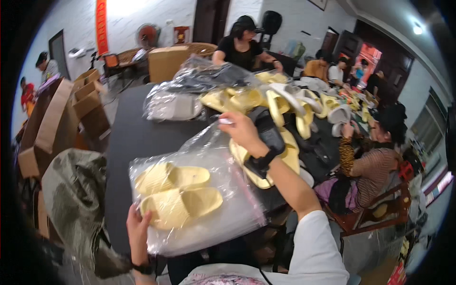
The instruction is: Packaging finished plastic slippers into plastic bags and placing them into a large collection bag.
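Observation:
A pair of pale yellow slide slippers (pixel 204 203) lies side by side inside a clear plastic bag (pixel 232 216) at the near edge of the table. My left hand (pixel 138 227) grips the bag's lower left side, thumb on top by the nearer slipper. Farther out, my right hand (pixel 241 133) pinches the bag's upper edge and pulls the film up into a taut peak. A small white bit shows at its fingertips; what it is, I cannot tell. Loose yellow slippers (pixel 289 154) and a black slipper (pixel 267 130) lie just right of the bag.
The dark table (pixel 130 118) carries bagged slippers (pixel 173 105) and a long heap of loose yellow, grey and black ones. A co-worker (pixel 243 45) stands across; another (pixel 375 161) sits at the right, handling a grey slipper. Cardboard boxes (pixel 52 123) and a green sack (pixel 76 199) stand left.

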`<state>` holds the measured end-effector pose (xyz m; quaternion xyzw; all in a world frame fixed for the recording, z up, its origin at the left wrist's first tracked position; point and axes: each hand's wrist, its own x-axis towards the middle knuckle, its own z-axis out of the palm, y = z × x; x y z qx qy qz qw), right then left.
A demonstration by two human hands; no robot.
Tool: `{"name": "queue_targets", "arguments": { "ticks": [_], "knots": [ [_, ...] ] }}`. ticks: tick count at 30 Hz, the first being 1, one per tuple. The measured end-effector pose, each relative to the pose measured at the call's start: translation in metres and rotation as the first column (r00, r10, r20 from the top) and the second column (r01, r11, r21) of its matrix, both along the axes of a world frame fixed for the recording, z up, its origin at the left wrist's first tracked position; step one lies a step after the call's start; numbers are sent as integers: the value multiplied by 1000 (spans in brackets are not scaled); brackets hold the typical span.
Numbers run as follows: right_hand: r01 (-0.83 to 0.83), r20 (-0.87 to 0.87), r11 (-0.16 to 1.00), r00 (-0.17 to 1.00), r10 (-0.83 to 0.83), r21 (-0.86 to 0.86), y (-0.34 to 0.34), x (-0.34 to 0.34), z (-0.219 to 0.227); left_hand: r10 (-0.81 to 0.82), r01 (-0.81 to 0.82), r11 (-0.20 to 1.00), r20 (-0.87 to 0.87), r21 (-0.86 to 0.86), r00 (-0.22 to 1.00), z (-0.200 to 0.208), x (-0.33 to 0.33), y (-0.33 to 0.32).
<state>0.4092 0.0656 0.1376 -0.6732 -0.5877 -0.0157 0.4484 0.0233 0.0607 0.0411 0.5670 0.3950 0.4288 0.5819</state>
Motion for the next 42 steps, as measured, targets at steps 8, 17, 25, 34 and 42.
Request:
{"name": "queue_targets", "arguments": {
  "ticks": [8,17,25,34,42],
  "knots": [
    [16,-150,943,986,-70,-332,-52,-6,-31,391,-128,866,-494,483,777,-21,-17,-21],
    [-419,-247,806,906,343,-418,-99,-62,-42,298,-89,951,-803,296,517,-10,-26,-48],
    [-420,-669,888,717,196,-190,-92,-68,-19,249,-126,966,-672,228,697,-16,-23,-40],
    [-395,-621,865,773,131,-308,-139,-23,-57,403,-172,896,-589,409,701,-31,-34,-30],
    [-619,-918,682,319,-235,-390,-141,5,-92,372,-76,904,-686,421,625,-23,-25,-36]
  ]
}}
